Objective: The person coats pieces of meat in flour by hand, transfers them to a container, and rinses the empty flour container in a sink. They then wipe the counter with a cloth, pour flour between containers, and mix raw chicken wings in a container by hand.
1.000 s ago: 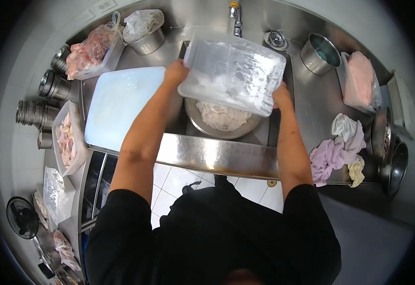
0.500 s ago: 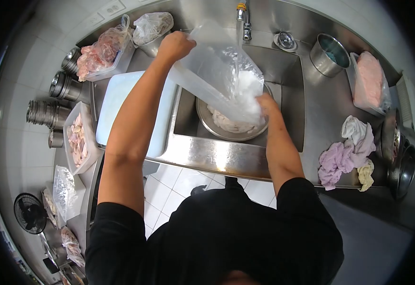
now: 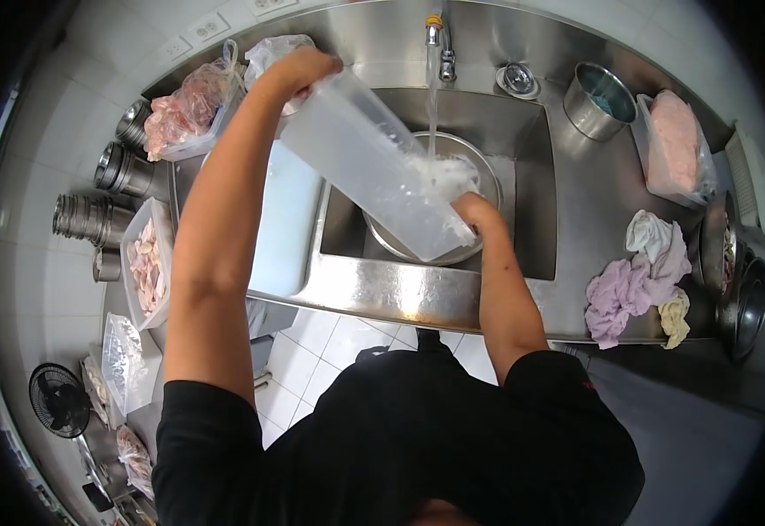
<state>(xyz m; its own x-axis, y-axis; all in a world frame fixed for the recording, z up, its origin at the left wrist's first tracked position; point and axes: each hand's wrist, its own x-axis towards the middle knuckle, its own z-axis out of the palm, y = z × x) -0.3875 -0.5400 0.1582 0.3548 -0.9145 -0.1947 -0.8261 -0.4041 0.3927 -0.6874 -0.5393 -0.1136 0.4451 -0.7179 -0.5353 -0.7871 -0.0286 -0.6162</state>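
My left hand is closed on the upper end of a long translucent plastic container. The container is tilted, its lower end over a round metal bowl in the sink. A loose white mass like ice or foam shows in the bowl beside the container. At the container's lower right edge is my right hand, close to the white mass; its fingers are partly hidden, so I cannot tell their grip. Water runs from the faucet into the bowl.
A light blue cutting board lies left of the sink. Raw meat in bags and a tub of meat pieces stand further left. On the right are a metal pot, a pink block in a tub and cloths.
The container has tipped over, turning its outer side toward me, and the white mass now shows in the bowl. My left hand has shifted slightly left. The water stream has come into view.
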